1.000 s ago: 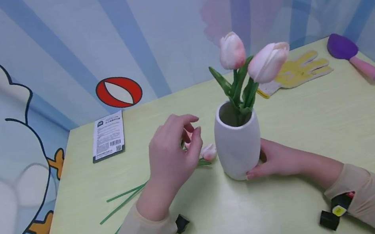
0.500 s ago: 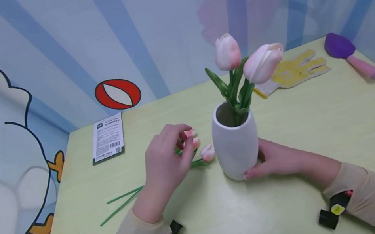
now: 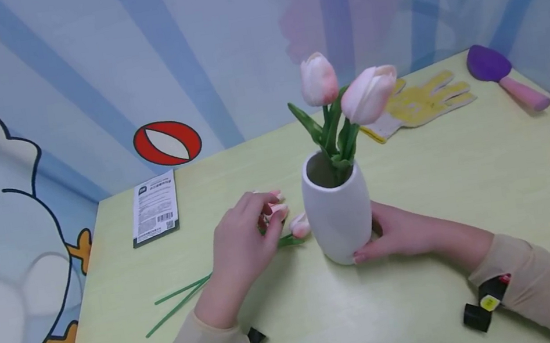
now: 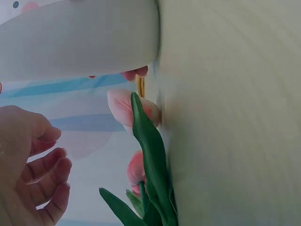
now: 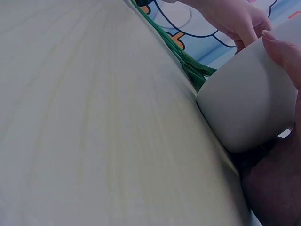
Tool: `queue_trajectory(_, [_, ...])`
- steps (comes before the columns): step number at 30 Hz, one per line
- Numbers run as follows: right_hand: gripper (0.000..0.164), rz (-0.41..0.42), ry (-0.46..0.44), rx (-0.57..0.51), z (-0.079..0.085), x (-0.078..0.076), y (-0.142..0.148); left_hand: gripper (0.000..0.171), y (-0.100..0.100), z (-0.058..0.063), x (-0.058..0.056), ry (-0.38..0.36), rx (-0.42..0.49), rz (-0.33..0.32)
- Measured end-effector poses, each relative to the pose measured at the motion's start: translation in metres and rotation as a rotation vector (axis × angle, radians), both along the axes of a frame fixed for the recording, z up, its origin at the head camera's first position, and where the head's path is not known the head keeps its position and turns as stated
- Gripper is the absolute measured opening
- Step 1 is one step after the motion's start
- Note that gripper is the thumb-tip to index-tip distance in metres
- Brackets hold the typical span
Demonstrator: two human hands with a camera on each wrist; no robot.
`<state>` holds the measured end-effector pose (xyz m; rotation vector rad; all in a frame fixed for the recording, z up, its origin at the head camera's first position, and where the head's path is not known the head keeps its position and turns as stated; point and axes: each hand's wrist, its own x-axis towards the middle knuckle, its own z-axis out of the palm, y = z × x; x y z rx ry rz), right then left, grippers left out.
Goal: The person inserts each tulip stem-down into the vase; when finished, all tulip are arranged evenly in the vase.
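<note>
A white vase [image 3: 339, 218] stands upright on the table, holding two pale pink tulips [image 3: 368, 95] with green leaves. My right hand [image 3: 407, 229] grips the vase low on its right side, thumb at the front near the base. More pink tulips [image 3: 300, 226] lie on the table left of the vase, their thin green stems [image 3: 181, 310] reaching toward the lower left. Above these lying flowers hovers my left hand [image 3: 243, 231], its fingers loosely bent. In the left wrist view, a gap separates that hand from the tulip leaves [image 4: 153, 146], and its fingers hold nothing.
A printed white packet [image 3: 154, 207] lies at the back left of the table. Behind the vase is a yellow and white glove [image 3: 424, 103]. A purple trowel with a pink handle [image 3: 522, 93] rests at the back right corner. A patterned blue wall backs the table [image 3: 444, 171].
My left hand has lowered slightly over the lying tulips. The right hand keeps its grip on the vase. The whole head view has shifted a little.
</note>
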<state>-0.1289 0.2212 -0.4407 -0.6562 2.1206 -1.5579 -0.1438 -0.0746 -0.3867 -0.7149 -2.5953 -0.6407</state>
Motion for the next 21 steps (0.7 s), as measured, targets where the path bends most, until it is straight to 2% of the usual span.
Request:
queue_trajectory(9, [0.091, 0.001, 0.000, -0.010, 0.000, -0.001, -0.001, 0.023, -0.019, -0.006, 0.003, -0.037, 0.002, 0.087])
queue_trajectory(21, [0.089, 0.002, 0.007, 0.019, -0.001, 0.000, 0.000, 0.027, -0.062, -0.012, 0.005, -0.217, -0.069, 0.201])
